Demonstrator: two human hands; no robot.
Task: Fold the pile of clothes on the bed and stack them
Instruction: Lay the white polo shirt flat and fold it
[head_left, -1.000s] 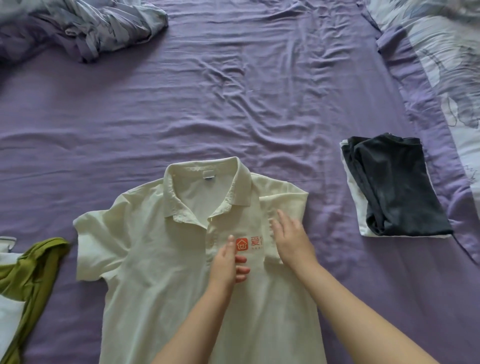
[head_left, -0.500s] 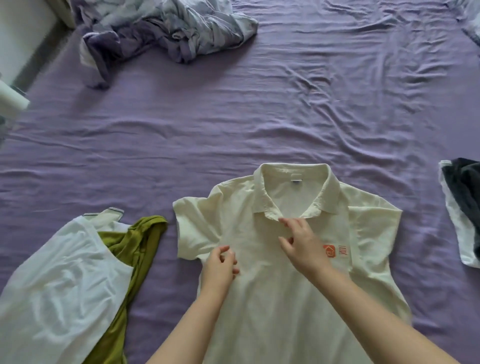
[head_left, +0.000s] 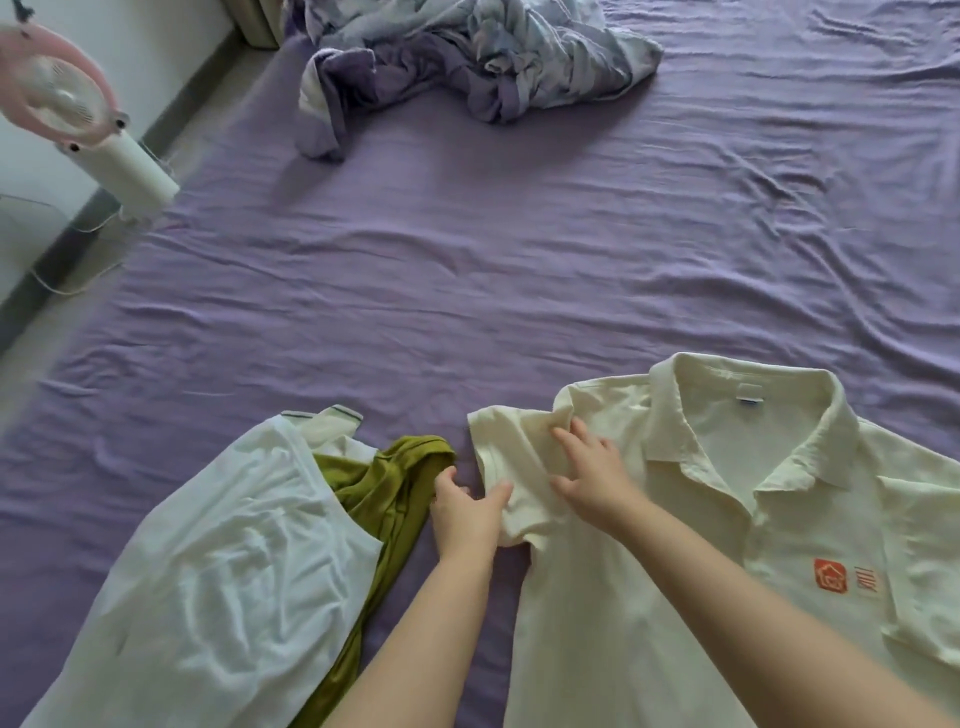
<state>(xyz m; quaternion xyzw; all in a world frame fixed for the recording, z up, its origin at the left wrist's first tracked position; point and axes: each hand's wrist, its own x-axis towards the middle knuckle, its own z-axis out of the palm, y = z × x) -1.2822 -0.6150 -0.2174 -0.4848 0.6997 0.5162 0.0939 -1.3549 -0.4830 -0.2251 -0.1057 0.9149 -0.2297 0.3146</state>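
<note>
— How's my feed looking?
— Soft, even daylight, no glare; I see only faint shadows under the forearms. The fan (head_left: 67, 98) at far left is motion-blurred, and the wide lens bends the edges.

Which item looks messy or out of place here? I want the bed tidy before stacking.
The crumpled grey-and-purple bedding lies bunched near the far edge of the purple bedsheet. The olive-green garment sits rumpled, partly under the white shirt. Nothing looks damaged.
</note>
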